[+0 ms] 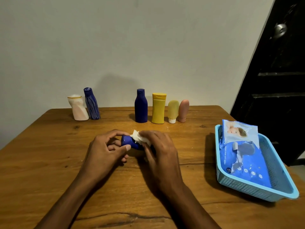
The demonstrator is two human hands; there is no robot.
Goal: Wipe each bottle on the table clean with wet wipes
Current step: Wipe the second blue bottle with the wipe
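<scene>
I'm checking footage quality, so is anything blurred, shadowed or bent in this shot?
Head view: the right hand is slightly motion-blurred; a soft shadow falls on the pale wall; the black door sits in darkness; wide-angle distortion tilts the streaked blue bottle.

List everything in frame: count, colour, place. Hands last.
table: 1, brown wood, fills the lower frame
white bottle: 1, white-pink, back left, leaning
striped bottle: 1, blue with pale streaks, touching the white bottle's right side
dark blue bottle: 1, back centre, upright
yellow bottle: 1, right of the dark blue bottle
yellow tube: 1, pale yellow, standing on its white cap
pink tube: 1, against the yellow tube's right side
basket: 1, light blue, right edge of table
wipes pack: 1, blue, in the basket
held bottle: 1, blue, between both hands, front centre
wet wipe: 1, white, on the held bottle
left hand: pinches the held bottle's end
right hand: presses the wet wipe on it
</scene>
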